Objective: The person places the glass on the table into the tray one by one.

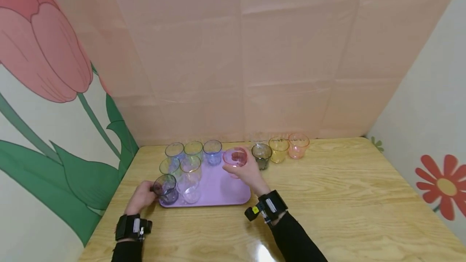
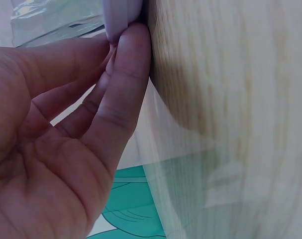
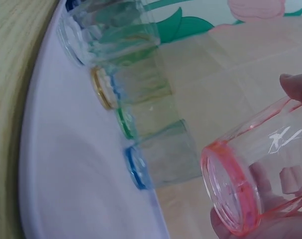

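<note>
My left hand [image 1: 140,198] pinches the left front edge of a lilac tray [image 1: 226,192] between thumb and fingers; in the left wrist view the tray rim [image 2: 116,20] sits at the fingertips. A dark-tinted cup [image 1: 167,191] stands just beside that hand. Fingers and thumb of my right hand [image 1: 251,176] grip a pink see-through cup [image 1: 230,160] over the right part of the tray. In the right wrist view the pink cup's base ring [image 3: 240,194] is tilted and apart from the tray's surface.
Several tinted cups fill the tray's left and back, among them a clear cup [image 1: 191,192], a yellow-rimmed cup [image 1: 191,167] and a blue cup [image 1: 212,157]. Right of the tray stand a dark grey cup [image 1: 262,157], a yellow cup [image 1: 278,153] and an orange-pink cup [image 1: 298,149].
</note>
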{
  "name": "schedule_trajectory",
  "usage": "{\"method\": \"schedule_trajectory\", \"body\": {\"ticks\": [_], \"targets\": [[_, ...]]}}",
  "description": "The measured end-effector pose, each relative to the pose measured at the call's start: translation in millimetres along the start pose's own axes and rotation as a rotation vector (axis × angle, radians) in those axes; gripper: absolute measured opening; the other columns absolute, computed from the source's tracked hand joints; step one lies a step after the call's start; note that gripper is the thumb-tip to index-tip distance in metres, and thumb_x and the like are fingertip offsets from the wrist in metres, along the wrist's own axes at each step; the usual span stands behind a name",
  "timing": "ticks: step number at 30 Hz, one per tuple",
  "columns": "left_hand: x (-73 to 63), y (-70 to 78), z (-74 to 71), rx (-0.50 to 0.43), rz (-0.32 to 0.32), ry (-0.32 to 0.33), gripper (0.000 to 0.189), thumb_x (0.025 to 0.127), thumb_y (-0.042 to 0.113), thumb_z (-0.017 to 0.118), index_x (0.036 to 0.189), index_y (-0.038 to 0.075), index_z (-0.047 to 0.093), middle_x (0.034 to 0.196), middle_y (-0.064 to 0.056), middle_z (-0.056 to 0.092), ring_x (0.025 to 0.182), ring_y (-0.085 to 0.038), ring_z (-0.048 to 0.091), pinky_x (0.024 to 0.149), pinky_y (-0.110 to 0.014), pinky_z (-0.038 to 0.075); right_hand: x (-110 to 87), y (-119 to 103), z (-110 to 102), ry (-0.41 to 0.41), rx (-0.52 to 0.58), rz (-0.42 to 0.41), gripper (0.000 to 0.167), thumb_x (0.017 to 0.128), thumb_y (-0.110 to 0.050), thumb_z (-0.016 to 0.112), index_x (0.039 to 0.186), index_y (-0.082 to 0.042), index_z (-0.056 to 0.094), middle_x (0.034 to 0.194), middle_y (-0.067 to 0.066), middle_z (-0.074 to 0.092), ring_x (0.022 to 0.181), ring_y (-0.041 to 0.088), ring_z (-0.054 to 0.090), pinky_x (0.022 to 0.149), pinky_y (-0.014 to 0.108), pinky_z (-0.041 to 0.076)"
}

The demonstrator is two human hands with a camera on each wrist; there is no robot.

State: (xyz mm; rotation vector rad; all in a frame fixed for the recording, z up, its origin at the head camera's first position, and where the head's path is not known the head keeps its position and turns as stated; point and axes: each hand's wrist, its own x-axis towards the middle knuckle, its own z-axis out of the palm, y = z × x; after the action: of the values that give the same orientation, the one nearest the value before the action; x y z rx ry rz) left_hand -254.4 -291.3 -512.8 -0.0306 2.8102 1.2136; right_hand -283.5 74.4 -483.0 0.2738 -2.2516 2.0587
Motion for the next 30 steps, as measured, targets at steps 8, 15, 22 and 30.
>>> {"method": "schedule_trajectory", "body": {"ticks": [8,15,22,30], "targets": [[0.3,0.9,-0.8,0.026,-0.013,0.001,0.020,0.081,-0.018,0.058,0.091,-0.006,0.070,0.086,-0.011,0.068,0.080,-0.023,0.060,0.071,-0.034,0.050,3.7,16,17,-0.054,-0.070,-0.001,0.082,0.071,-0.018,0.093,0.141,-0.011,0.050,0.131,0.018,0.057,0.122,0.035,0.056,0.100,0.049,0.048],[-0.2,2.2,-0.4,0.008,-0.043,-0.007,0.019,0.083,-0.017,0.057,0.094,-0.007,0.070,0.087,-0.011,0.067,0.080,-0.022,0.059,0.071,-0.035,0.051,8.7,28,34,-0.036,-0.067,0.038,0.083,0.073,-0.016,0.089,0.142,0.001,0.046,0.133,0.023,0.058,0.125,0.038,0.055,0.102,0.046,0.048],[0.6,0.4,0.3,0.032,-0.019,0.001,0.020,0.081,-0.018,0.058,0.091,-0.007,0.070,0.085,-0.010,0.067,0.079,-0.023,0.059,0.071,-0.035,0.050,9.3,31,48,-0.042,-0.133,0.079,0.089,0.070,-0.018,0.091,0.144,-0.003,0.045,0.134,0.020,0.058,0.123,0.036,0.056,0.103,0.050,0.046],[1.4,0.4,-0.6,0.038,-0.013,0.002,0.020,0.080,-0.017,0.058,0.091,-0.006,0.070,0.084,-0.010,0.066,0.078,-0.023,0.058,0.069,-0.034,0.049,10.6,35,58,-0.045,-0.178,0.062,0.085,0.069,-0.015,0.091,0.141,-0.003,0.047,0.130,0.023,0.060,0.120,0.038,0.058,0.101,0.051,0.048]]}}
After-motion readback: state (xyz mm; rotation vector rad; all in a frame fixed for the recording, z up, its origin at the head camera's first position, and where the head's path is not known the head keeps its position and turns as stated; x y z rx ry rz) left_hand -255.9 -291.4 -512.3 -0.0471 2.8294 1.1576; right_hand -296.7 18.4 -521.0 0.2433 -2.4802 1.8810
